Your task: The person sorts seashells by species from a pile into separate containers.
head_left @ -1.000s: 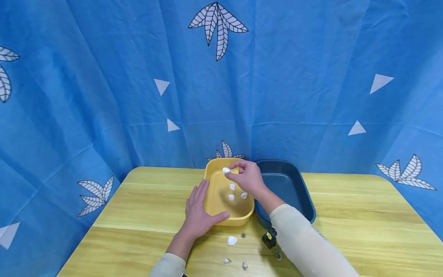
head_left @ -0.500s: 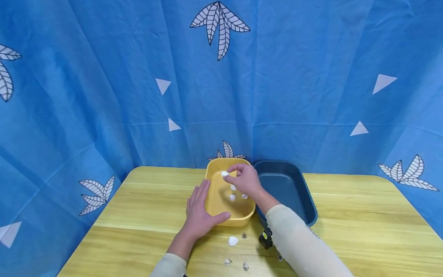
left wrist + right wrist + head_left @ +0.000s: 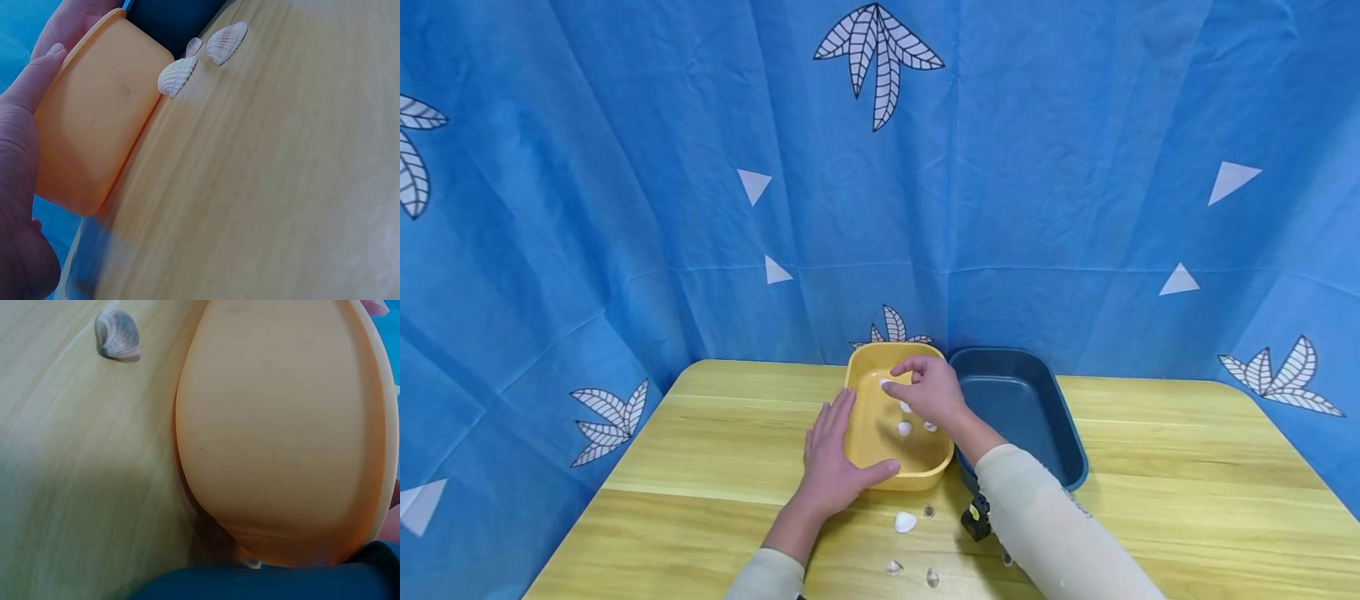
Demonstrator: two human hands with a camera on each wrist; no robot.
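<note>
Nearest me on the wooden table (image 3: pixel 1187 492), two small shells (image 3: pixel 932 577) are lying loose; a third shell (image 3: pixel 1007 557) is showing beside my right sleeve (image 3: pixel 1052 517). Black gadget (image 3: pixel 976 518) is sitting at that cuff. Slightly farther, a bigger white shell (image 3: pixel 906 522) and a small dark shell (image 3: pixel 929 511) are lying just short of the yellow tray (image 3: pixel 868 425).

My left hand (image 3: pixel 833 471) is steadying that tray: fingers running nearly straight along the outside of its left wall, thumb lying over the near rim, thumb and fingers spread wide.

Inside the tray, four white shells (image 3: pixel 904 428) are showing. My right hand (image 3: pixel 928 390) is hovering over the tray from the right, index finger bending, thumb and index tips standing slightly apart with yellow showing between. The farthest shell in the tray (image 3: pixel 884 382) is sitting right at the thumb tip, partly hidden; can't tell if they're touching. Blue tray (image 3: pixel 1011 408) is standing close against the yellow one, on its right. Behind everything, a blue curtain (image 3: pixel 1037 208) is hanging, leaves and triangles printed on it.
</note>
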